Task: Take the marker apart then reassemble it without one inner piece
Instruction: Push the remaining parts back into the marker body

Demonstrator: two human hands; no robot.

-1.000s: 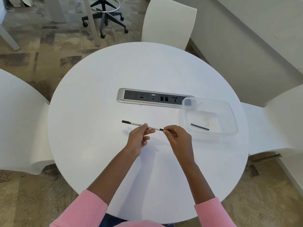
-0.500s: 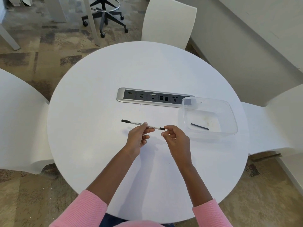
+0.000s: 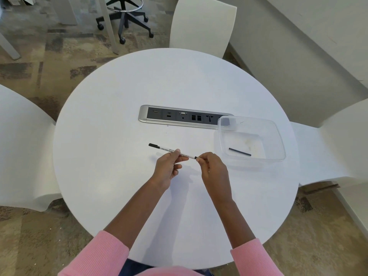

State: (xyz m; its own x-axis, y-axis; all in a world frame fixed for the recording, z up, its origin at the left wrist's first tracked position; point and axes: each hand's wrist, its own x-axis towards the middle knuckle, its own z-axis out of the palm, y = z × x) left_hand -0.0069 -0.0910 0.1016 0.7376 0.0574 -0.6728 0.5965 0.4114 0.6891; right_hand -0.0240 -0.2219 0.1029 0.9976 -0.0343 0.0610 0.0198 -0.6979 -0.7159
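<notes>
A thin white marker (image 3: 166,149) with a black cap at its left end is held level above the round white table (image 3: 111,120). My left hand (image 3: 167,168) pinches its barrel near the middle. My right hand (image 3: 211,166) pinches the small black end piece (image 3: 196,157) at the marker's right end with thumb and forefinger. A short black inner rod (image 3: 239,152) lies loose in the clear plastic container (image 3: 278,140) to the right of my hands.
A silver and black power and data socket strip (image 3: 179,116) is set into the table beyond the marker, its right end under the container's corner. White chairs stand at the left (image 3: 22,148), far side (image 3: 203,24) and right (image 3: 338,142).
My right hand's fingertips have shifted slightly on the marker's black right end. The marker and my left hand stay almost in place.
</notes>
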